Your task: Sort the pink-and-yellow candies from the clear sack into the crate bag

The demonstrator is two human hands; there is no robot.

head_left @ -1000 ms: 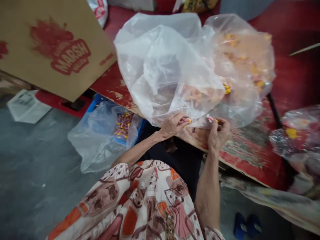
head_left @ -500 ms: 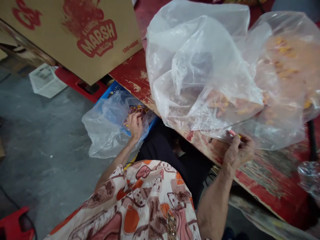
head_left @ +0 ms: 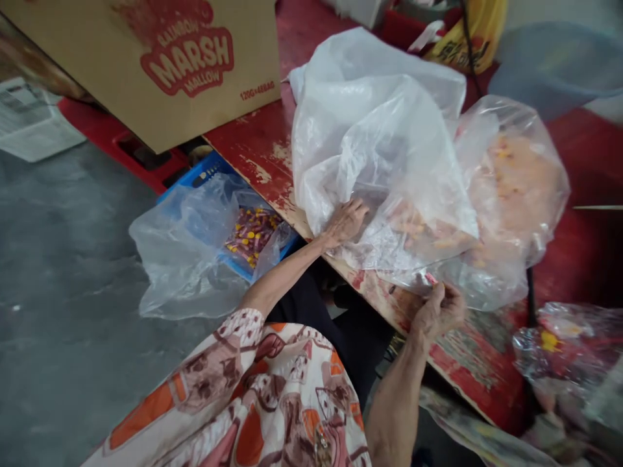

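My left hand is at the near side of a large clear plastic bag on the red table, its fingers curled; what they hold, if anything, is hidden. Close to the table's front edge, my right hand is closed in a pinch on a small red-tipped piece, just below the bag. Small orange and yellow pieces show blurred through the bag's lower right. Below the table on the left, many dark red pieces with yellow ends lie in an open plastic bag inside a blue crate.
A marshmallow carton stands at the back left of the worn red table. Another filled clear bag sits on the right. Crinkled clear packets lie further right. A red stool and white basket stand on the floor.
My left hand has moved up and right from the pieces in the blue crate to the large bag on the table. The right hand keeps its pinch; the view has shifted.
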